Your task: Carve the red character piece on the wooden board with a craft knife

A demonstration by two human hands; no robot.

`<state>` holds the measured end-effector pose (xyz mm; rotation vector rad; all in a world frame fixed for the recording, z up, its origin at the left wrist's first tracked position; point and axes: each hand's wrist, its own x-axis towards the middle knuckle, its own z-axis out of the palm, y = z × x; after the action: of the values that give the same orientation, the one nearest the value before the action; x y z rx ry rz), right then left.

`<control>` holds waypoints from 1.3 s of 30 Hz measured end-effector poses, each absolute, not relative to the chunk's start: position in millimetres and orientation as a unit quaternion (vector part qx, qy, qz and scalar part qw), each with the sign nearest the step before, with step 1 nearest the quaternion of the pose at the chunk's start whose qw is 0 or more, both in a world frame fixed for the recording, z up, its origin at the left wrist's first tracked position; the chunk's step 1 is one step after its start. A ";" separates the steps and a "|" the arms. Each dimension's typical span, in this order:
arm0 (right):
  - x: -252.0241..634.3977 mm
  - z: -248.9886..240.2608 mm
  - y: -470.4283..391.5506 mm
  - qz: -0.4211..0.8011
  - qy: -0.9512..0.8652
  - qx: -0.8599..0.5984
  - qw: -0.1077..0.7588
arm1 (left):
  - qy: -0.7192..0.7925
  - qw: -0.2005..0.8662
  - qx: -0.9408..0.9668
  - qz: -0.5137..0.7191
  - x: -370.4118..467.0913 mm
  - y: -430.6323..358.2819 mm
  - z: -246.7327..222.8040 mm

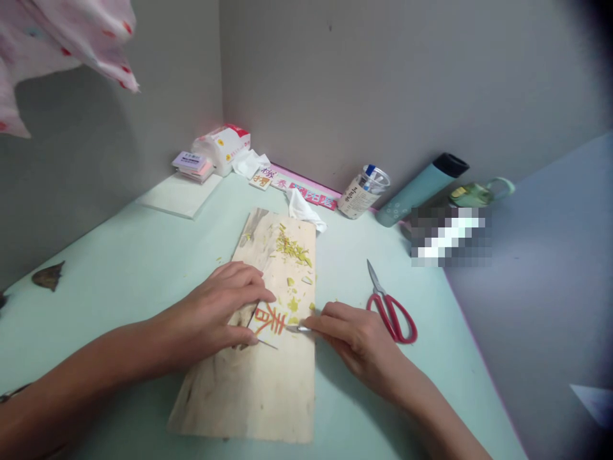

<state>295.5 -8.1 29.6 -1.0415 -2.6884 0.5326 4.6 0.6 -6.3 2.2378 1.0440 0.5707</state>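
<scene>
At the far left of the frame a dried brown leaf (48, 276) is lying near the edge of the pale green table (134, 268), with open surface stretching between it and the centre. Further back, a tissue pack (223, 145) and a small stack of cards (193, 165) are sitting by a white tile (181, 194) in the corner; their print is too small to read.

In the middle, the left hand (218, 313) is pressing flat, fingers together, on a small paper piece (268, 321) bearing an orange cut character, which is lying on a wooden board (258, 383) strewn with yellow-green scraps (293, 250). Just right, the right hand (352, 335) is pinching a thin blade tool (297, 328) between closed fingers, its tip touching the paper's right edge.

Red-handled scissors (390, 306) are lying just beside that hand, clear table beyond them. At the back wall a printed can (361, 191), a teal bottle (419, 187) and a pink lettered strip (311, 191) are resting; the writing is not legible.
</scene>
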 end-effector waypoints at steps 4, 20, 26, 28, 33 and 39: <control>296.5 29.3 -5.6 0.222 -0.904 -0.353 0.096 | 0.389 0.306 0.842 0.216 4.5 1.2 -7.2; 300.1 27.1 -7.8 0.217 -0.917 -0.320 0.101 | 0.380 0.298 0.851 0.208 4.9 1.5 -6.3; 305.2 23.2 -17.6 0.162 -0.925 -0.314 0.143 | 0.382 0.303 0.848 0.208 5.7 2.6 -6.3; 305.3 21.0 -20.1 0.123 -0.924 -0.318 0.176 | 0.379 0.307 0.847 0.209 5.0 2.3 -6.4; 301.3 17.5 -22.9 0.028 -0.924 -0.326 0.200 | 0.383 0.305 0.847 0.206 4.1 0.7 -5.6; 296.7 16.9 -26.2 0.000 -0.925 -0.325 0.194 | 0.390 0.300 0.846 0.204 6.0 1.6 -4.9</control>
<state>296.7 -26.2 16.9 -0.9125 -2.5945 0.0003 6.0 1.6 -4.9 2.2464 1.0360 0.5403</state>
